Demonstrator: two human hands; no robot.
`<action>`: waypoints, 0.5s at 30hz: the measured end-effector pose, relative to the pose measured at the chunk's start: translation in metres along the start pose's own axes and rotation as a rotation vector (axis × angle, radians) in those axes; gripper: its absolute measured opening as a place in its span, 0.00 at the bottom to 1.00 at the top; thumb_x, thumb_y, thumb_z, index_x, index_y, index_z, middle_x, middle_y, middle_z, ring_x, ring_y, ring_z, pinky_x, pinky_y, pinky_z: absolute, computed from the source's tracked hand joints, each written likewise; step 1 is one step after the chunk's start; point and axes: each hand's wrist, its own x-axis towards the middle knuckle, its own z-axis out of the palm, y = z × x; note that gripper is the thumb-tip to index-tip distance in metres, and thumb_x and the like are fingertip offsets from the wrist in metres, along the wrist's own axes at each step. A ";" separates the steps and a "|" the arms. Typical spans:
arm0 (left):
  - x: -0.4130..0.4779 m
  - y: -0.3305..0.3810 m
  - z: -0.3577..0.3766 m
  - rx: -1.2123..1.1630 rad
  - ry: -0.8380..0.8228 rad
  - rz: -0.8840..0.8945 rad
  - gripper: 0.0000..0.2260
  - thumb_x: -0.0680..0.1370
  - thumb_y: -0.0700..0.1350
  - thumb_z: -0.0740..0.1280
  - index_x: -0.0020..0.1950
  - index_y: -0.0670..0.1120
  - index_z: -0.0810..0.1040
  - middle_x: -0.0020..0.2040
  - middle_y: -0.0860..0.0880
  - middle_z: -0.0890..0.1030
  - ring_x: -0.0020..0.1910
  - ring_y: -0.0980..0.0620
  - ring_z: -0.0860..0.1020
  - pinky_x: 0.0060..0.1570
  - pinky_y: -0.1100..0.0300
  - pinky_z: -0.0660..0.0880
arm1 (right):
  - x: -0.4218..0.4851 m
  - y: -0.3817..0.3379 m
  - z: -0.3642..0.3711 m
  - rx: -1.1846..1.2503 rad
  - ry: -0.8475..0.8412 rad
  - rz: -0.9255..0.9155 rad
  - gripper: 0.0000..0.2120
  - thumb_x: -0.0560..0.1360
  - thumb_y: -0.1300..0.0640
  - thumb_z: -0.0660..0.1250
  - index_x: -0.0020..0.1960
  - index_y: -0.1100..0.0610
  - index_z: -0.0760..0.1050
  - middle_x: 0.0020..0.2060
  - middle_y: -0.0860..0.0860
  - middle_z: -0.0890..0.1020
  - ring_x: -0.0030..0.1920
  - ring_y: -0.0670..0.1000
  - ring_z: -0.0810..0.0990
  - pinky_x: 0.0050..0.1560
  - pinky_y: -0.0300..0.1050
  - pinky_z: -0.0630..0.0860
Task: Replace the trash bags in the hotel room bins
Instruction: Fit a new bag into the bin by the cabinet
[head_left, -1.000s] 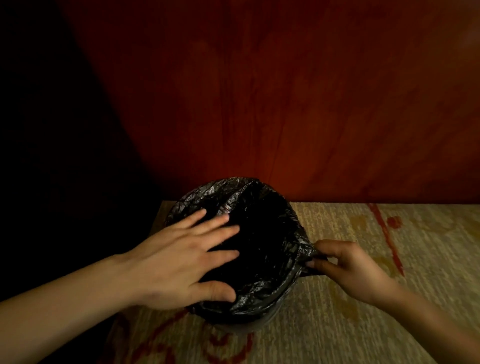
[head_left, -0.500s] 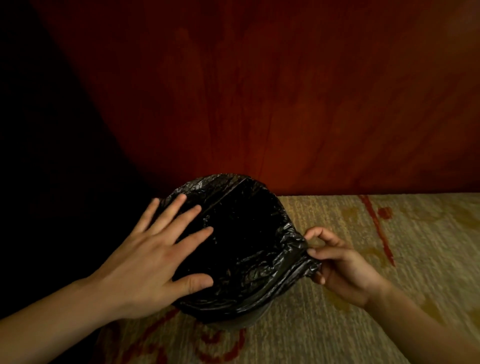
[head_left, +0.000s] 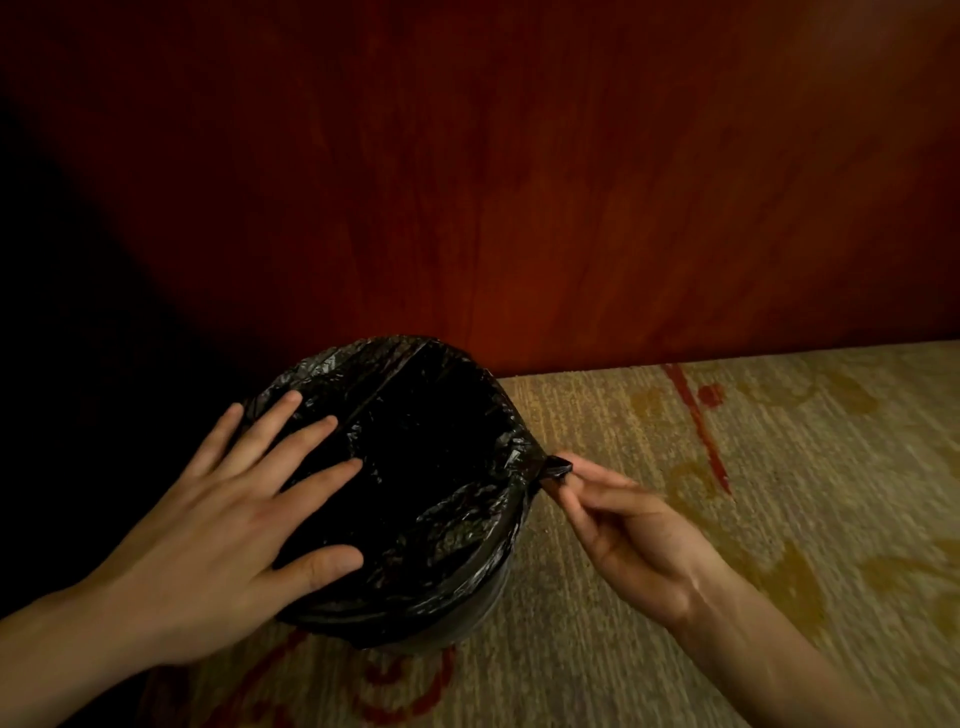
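- Head view, where things are: a black trash bag (head_left: 415, 467) is seen lining a round bin (head_left: 467, 618) that stands on the patterned carpet (head_left: 727, 519), close against a dark red wood panel (head_left: 519, 208). The bag's mouth is folded over the bin's rim all the way round.
- Head view, hands: the left hand (head_left: 223, 551) is laid flat on the near-left rim, fingers spread and straight, gripping nothing (it looks to be pressing the film down). The right hand (head_left: 639, 535) is nearly closed at the tips, thumb and forefinger meeting at a small twisted tail of plastic (head_left: 557, 467) that sticks out at the bin's right edge; whether it is truly pinched or only touched cannot be told through the blur.
- Handling, as judged: the film is thin, very light, limp and rather slippery, easily torn if tugged hard. It is best taken at gathered slack such as the tail, or at the folded rim, while the bin is steadied.
- Against half a second earlier: the loose bunch held at the right has been drawn into a tight little knot-like tail, the rim sits snugger, and the left hand has kept its flat place on the rim.
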 end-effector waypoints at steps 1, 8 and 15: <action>0.000 0.000 0.001 -0.006 0.006 0.002 0.31 0.78 0.71 0.51 0.76 0.58 0.66 0.80 0.51 0.60 0.81 0.46 0.47 0.75 0.43 0.43 | 0.001 -0.001 0.003 -0.100 0.037 -0.051 0.21 0.61 0.75 0.74 0.54 0.73 0.79 0.48 0.64 0.85 0.43 0.55 0.87 0.37 0.40 0.84; 0.001 -0.002 0.001 -0.022 0.017 0.011 0.30 0.78 0.71 0.51 0.75 0.58 0.68 0.79 0.51 0.62 0.81 0.45 0.50 0.75 0.42 0.45 | 0.009 -0.012 0.014 -0.744 0.110 -0.324 0.03 0.77 0.66 0.69 0.44 0.63 0.77 0.37 0.58 0.83 0.37 0.52 0.83 0.38 0.49 0.83; 0.001 -0.001 0.002 -0.036 0.004 0.004 0.28 0.79 0.70 0.51 0.75 0.60 0.67 0.79 0.51 0.61 0.81 0.46 0.50 0.76 0.44 0.43 | 0.026 -0.017 0.026 -0.828 0.135 -0.223 0.03 0.77 0.68 0.64 0.47 0.62 0.72 0.25 0.52 0.75 0.24 0.51 0.73 0.21 0.42 0.72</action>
